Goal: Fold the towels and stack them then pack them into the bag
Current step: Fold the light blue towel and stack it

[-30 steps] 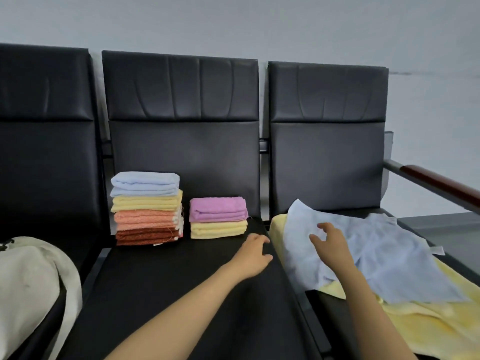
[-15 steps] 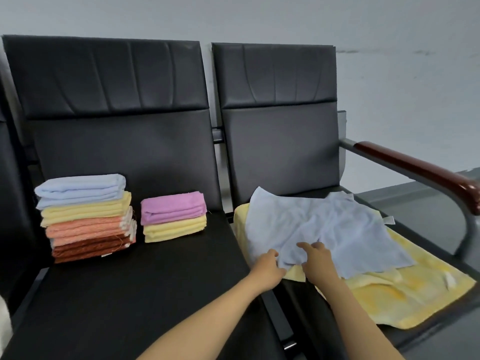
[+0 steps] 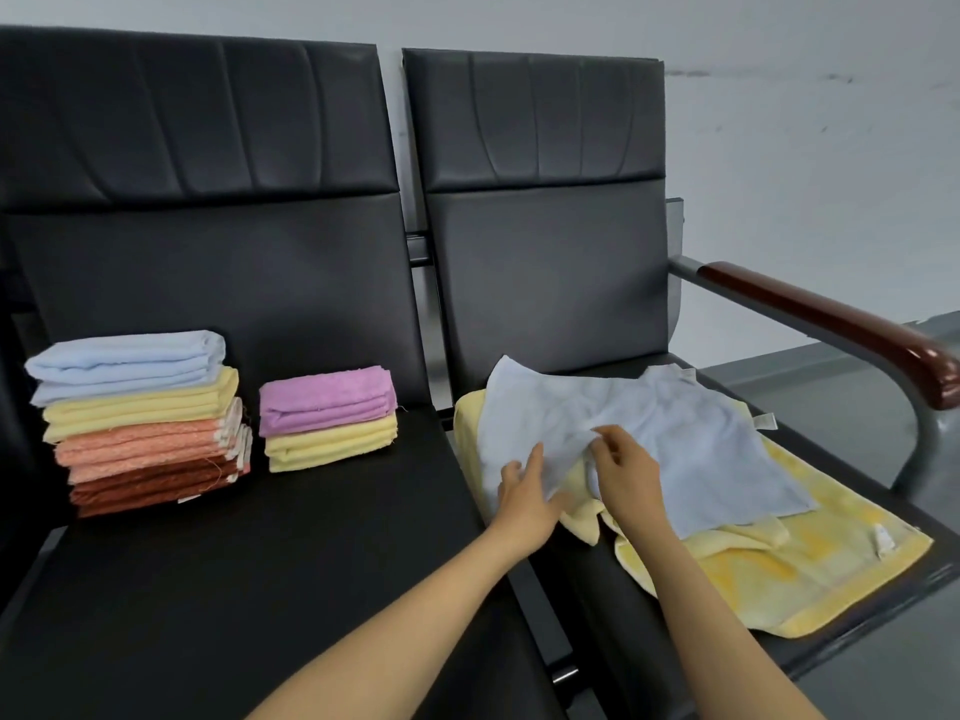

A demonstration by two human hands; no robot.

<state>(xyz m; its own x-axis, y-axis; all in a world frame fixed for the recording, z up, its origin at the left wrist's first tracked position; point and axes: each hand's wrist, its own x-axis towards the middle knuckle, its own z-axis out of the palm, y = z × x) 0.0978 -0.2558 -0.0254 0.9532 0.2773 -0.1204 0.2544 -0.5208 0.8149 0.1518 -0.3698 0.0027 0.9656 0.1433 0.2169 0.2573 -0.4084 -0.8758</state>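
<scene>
1. blue towel [image 3: 701, 449] lies crumpled and not yet folded on a yellow towel [image 3: 779, 574], both on the right seat [image 3: 582, 605].
2. left hand [image 3: 527, 493]: fingers straight and spread, laid on the blue towel's near-left edge. cannot tell if the thumb is tucked under. right hand [image 3: 623, 472]: fingers curled, pinching a raised fold near the towel's middle.
3. risk: the pinch is mid-cloth, not at a corner. a lift from there would likely bunch the towel and give a crooked fold.
4. risk: the two towels are touching and terry tends to cling. pulling the blue one could drag the yellow one along. the yellow one's near edge sits at the seat's front lip, so it could slide off to the floor.
5. risk: the seat looks smooth and leather-like, so cloth may skid while being pressed flat.
6. risk: tall stack [image 3: 140, 423] has layers that are not flush. one more towel or a bump could tip it onto the short stack [image 3: 327, 418] just beside it.
7. surface [image 3: 260, 589]: a row of joined black padded seats. both stacks sit at the back of the left one. a dark red armrest [image 3: 831, 324] on a grey metal frame closes the right end.
8. room: plain grey wall [image 3: 805, 122] behind, grey floor at the right. bag not in view.
</scene>
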